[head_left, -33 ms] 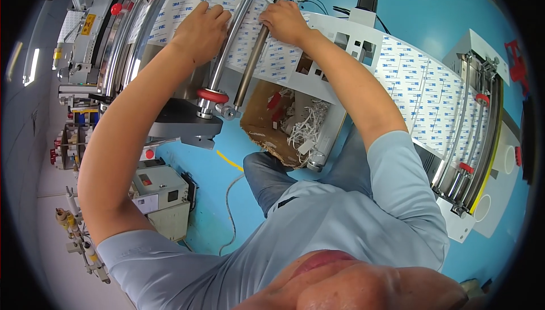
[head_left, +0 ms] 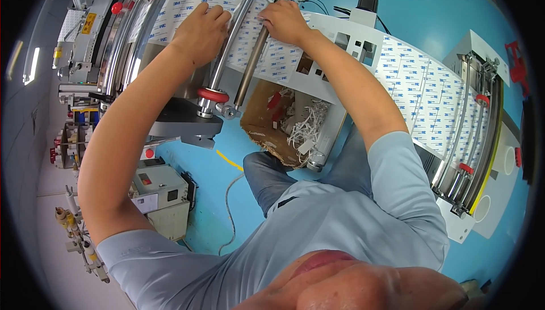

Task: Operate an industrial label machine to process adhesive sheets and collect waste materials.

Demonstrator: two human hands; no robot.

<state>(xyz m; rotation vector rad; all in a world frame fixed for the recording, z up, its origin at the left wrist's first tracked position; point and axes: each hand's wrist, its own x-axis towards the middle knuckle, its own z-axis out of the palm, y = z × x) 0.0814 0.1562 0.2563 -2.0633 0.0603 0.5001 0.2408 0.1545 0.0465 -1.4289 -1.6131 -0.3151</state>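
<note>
Printed web [head_left: 272, 54] under both hands.

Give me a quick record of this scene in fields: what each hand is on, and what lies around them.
left hand: resting flat on the white printed sheet web, beside the shiny steel roller bar
right hand: on the same web, by the dull grey roller rod
roller end: red collar
below the rollers: brown cardboard box holding white shredded strips
floor: blue floor with a grey cable
</note>
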